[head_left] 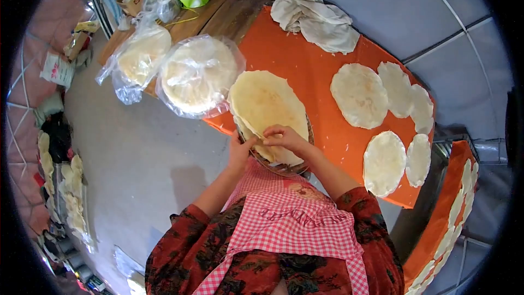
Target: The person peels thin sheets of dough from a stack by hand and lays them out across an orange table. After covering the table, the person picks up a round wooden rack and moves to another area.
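Note:
Right in front of me, a stack of thin round flatbreads (268,101) rests on a round tray (285,171) at the edge of the orange-covered table. My left hand (240,148) is closed at the near left edge of the stack, its thumb on the bread's rim. Bent over the near part of the stack, my right hand (283,137) pinches the edge of the upper flatbread. That edge is lifted a little, and a layer shows beneath it. The fingertips of both hands are close together.
Several pale flatbreads (359,95) lie on the orange cloth (322,147) at right. Bagged flatbreads (199,76) sit at left by a wooden board (218,16). A crumpled cloth (314,16) lies at the back. More flatbreads line an orange surface (436,229) at lower right.

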The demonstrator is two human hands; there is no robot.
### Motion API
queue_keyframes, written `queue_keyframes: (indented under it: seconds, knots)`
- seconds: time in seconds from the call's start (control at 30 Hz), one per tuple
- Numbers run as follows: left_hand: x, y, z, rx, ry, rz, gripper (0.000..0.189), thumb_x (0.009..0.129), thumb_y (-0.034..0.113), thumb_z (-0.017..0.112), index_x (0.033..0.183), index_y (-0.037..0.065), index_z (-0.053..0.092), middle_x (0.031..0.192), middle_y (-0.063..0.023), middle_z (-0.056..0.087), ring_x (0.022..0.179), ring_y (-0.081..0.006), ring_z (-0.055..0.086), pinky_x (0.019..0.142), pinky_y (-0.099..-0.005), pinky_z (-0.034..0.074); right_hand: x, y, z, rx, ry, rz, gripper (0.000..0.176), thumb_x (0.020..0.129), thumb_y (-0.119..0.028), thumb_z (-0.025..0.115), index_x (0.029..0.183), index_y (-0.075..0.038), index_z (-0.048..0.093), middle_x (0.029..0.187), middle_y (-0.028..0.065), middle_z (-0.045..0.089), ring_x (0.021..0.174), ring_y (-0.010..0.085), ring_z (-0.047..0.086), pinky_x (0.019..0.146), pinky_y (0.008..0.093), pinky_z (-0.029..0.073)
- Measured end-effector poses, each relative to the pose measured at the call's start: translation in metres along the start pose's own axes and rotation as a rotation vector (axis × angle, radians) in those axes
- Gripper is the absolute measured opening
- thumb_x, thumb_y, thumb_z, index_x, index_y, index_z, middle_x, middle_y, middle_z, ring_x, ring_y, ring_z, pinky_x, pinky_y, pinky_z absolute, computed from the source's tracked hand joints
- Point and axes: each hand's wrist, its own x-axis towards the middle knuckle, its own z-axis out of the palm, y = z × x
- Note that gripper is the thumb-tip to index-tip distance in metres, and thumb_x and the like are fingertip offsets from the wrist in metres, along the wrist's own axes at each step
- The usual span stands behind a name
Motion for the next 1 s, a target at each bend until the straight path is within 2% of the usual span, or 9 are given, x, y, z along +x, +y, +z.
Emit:
queue_keyframes:
  seconds: [0.2,0.3,0.4,0.5,0.57,0.6,0.67,0.87,1.0]
  knots:
    - [-0.004,0.000,-0.001,0.017,0.022,-0.041,0.045,0.080,-0.002,0.058,0.123,0.002,0.044,0.109,-0.0106,0.058,0.095,-0.0216,0.060,0.075,-0.0322,0.053,0.002,-0.010,0.005,0.012,-0.045,0.131,0.032,0.072,-0.024,0.076,0.094,-0.004,0.065,0.099,0.0045,0.060,0.095,0.0134,0.054,0.087,0.0263,0.041]
    - [-0.008,0.001,0.006,0.013,0.063,0.020,0.035,0.077,-0.001,0.057,0.111,0.001,0.048,0.094,-0.0084,0.060,0.074,-0.0168,0.061,0.057,-0.0271,0.050,0.008,-0.001,0.007,-0.015,-0.022,0.115,0.034,0.071,-0.025,0.076,0.094,-0.003,0.064,0.094,0.0041,0.061,0.089,0.0130,0.056,0.081,0.0259,0.043]
    - [-0.011,0.003,0.008,-0.008,0.054,0.024,0.036,0.077,-0.001,0.056,0.112,0.001,0.048,0.096,-0.0087,0.059,0.075,-0.0171,0.061,0.056,-0.0270,0.050,0.014,0.011,0.007,-0.093,0.011,0.069,0.036,0.071,-0.026,0.077,0.095,-0.001,0.063,0.089,0.0034,0.062,0.084,0.0128,0.056,0.077,0.0257,0.045]
    - [-0.008,-0.003,0.005,-0.030,0.057,0.046,0.036,0.078,-0.001,0.057,0.113,0.001,0.048,0.097,-0.0086,0.059,0.078,-0.0167,0.061,0.059,-0.0266,0.051,0.017,0.019,0.009,-0.229,0.036,-0.017,0.036,0.072,-0.026,0.077,0.095,-0.001,0.064,0.088,0.0036,0.062,0.083,0.0126,0.057,0.077,0.0256,0.046]
    - [-0.007,-0.005,0.001,0.001,0.026,0.009,0.043,0.079,-0.002,0.056,0.120,0.002,0.045,0.108,-0.0099,0.057,0.092,-0.0198,0.059,0.074,-0.0306,0.050,0.027,0.041,0.008,-0.320,0.066,-0.091,0.036,0.071,-0.026,0.077,0.094,-0.001,0.064,0.089,0.0041,0.062,0.084,0.0124,0.057,0.078,0.0256,0.046]
    - [-0.006,-0.005,-0.001,0.017,0.009,-0.007,0.047,0.079,-0.003,0.056,0.124,0.002,0.043,0.113,-0.0105,0.056,0.100,-0.0213,0.058,0.081,-0.0325,0.050,0.024,0.035,0.008,-0.259,0.049,-0.058,0.036,0.072,-0.026,0.077,0.094,-0.001,0.064,0.089,0.0042,0.062,0.085,0.0123,0.057,0.078,0.0257,0.046]
    - [-0.007,-0.004,-0.002,0.018,0.010,-0.025,0.047,0.079,-0.003,0.056,0.124,0.002,0.043,0.113,-0.0108,0.056,0.100,-0.0217,0.058,0.082,-0.0331,0.050,0.014,0.016,0.006,-0.132,0.017,0.006,0.036,0.072,-0.027,0.077,0.094,-0.002,0.064,0.090,0.0044,0.062,0.086,0.0122,0.057,0.079,0.0258,0.045]
    - [-0.004,-0.009,-0.007,0.042,0.016,-0.028,0.045,0.081,-0.002,0.057,0.124,0.002,0.044,0.114,-0.0109,0.056,0.101,-0.0219,0.058,0.084,-0.0343,0.050,0.009,0.004,0.004,-0.044,-0.032,0.020,0.032,0.074,-0.025,0.076,0.093,-0.002,0.065,0.090,0.0036,0.062,0.086,0.0117,0.057,0.079,0.0254,0.045]
    - [-0.003,-0.014,-0.008,-0.014,0.008,-0.006,0.045,0.081,0.000,0.060,0.124,0.004,0.045,0.115,-0.0094,0.057,0.102,-0.0214,0.058,0.085,-0.0346,0.050,0.014,0.010,0.005,-0.139,-0.010,-0.007,0.031,0.073,-0.024,0.075,0.091,-0.001,0.065,0.089,0.0049,0.062,0.084,0.0131,0.058,0.077,0.0263,0.046]
